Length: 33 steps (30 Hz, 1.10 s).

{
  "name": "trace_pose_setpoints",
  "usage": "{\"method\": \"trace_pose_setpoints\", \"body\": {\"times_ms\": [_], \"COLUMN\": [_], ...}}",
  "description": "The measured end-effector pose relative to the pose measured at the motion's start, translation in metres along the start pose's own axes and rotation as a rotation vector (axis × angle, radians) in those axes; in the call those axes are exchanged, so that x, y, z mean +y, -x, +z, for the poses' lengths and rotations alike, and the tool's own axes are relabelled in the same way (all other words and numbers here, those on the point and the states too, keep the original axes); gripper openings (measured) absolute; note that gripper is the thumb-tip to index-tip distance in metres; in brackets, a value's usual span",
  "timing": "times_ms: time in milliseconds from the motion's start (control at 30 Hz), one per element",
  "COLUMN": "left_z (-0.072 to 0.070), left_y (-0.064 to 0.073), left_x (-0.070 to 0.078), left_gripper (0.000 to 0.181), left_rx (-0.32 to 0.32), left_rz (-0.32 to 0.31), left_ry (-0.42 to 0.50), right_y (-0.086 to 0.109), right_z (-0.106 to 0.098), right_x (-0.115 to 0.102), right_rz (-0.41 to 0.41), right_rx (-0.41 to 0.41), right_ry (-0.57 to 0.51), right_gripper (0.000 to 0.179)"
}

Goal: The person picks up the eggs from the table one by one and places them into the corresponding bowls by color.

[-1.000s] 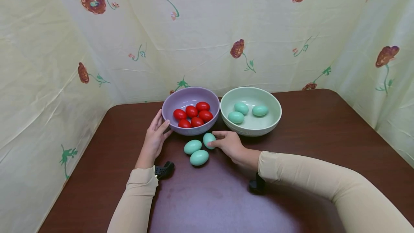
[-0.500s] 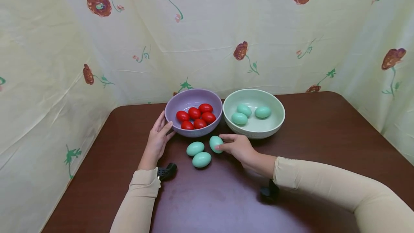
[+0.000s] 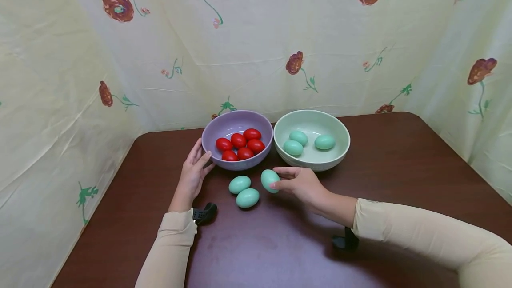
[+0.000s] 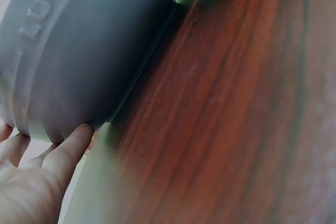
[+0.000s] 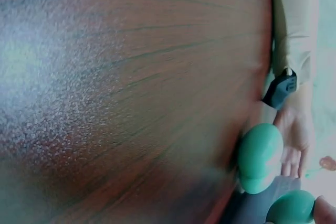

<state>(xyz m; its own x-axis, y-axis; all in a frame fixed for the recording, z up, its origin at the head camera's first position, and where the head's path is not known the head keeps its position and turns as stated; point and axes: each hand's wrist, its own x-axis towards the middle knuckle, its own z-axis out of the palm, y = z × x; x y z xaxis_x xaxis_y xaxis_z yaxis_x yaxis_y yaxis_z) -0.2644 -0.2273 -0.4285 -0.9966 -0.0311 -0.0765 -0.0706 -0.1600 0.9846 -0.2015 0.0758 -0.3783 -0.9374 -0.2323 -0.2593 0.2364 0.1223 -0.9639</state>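
In the head view my right hand (image 3: 302, 185) pinches a mint-green egg (image 3: 270, 181) between thumb and fingers, just in front of the bowls. The same egg (image 5: 291, 208) shows in the right wrist view at the thumb tip. Two more green eggs, one behind (image 3: 239, 184) and one in front (image 3: 247, 198), lie touching or nearly so on the table. My left hand (image 3: 193, 176) rests with extended fingers against the left side of the purple bowl (image 3: 240, 162), its thumb near the rim. Several red eggs (image 3: 238, 140) lie in that bowl. The mint-green bowl (image 3: 312, 162) holds three green eggs (image 3: 325, 142).
The two bowls stand side by side at the back of the dark brown wooden table (image 3: 240, 243). Behind them hangs a pale curtain (image 3: 248, 48) printed with flowers. Black devices are strapped to the left wrist (image 3: 205, 213) and right wrist (image 3: 346, 239).
My right hand has drawn the pinched egg a little right and toward me, away from the other two loose eggs. The left hand stays at the purple bowl.
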Motion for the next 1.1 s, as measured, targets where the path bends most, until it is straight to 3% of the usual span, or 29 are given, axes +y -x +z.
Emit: {"method": "trace_pose_setpoints", "body": {"times_ms": [433,733,900,1100], "left_z": [0.001,0.000,-0.001,-0.001], "left_y": [-0.003,-0.002,-0.002,-0.002], "left_x": [0.003,0.001,0.001,0.001], "left_gripper": [0.068,0.067,0.067,0.068], "left_rx": [-0.011,-0.012,-0.005,-0.010], "left_rz": [0.000,-0.004,0.001,-0.007], "left_ry": [0.015,0.022,0.013,0.007], "right_y": [0.016,0.017,0.016,0.013], "right_z": [-0.013,-0.027,-0.036,-0.044], "right_x": [-0.020,-0.032,-0.040,-0.046], "right_rz": [-0.044,-0.056,-0.079,-0.056], "right_rx": [0.019,0.007,0.027,0.033], "right_ry": [0.143,0.184,0.173,0.048], "right_gripper": [0.049,0.051,0.053,0.057]}}
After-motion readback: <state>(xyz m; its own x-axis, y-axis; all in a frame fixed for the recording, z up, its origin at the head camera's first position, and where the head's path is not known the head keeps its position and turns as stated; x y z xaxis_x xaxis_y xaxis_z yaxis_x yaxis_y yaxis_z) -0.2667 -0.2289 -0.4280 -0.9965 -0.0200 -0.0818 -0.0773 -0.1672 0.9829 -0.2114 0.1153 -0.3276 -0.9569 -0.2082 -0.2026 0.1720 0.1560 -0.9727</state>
